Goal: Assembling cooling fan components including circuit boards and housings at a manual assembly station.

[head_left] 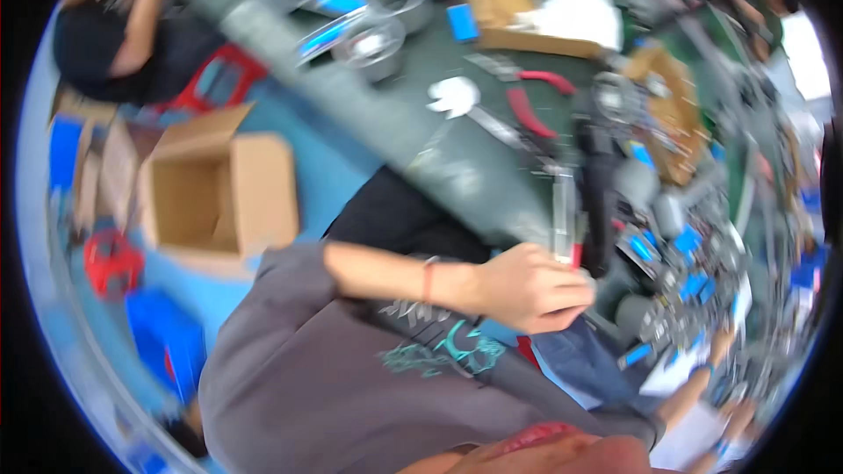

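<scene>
Silvery metal tool (pixel 563 206) by the desk (pixel 338 114) edge: probably stiff, best grabbed mid-shaft; left grip (pixel 543 290) looks curled, what's held can't be told.

- Left forearm (pixel 386 275): bare, extended rightward, nearly level.
- Left wrist (pixel 452 286): almost straight, in line with the forearm.
- Left hand (pixel 537 290): fingers curled inward; fingertips not distinguishable.
</scene>
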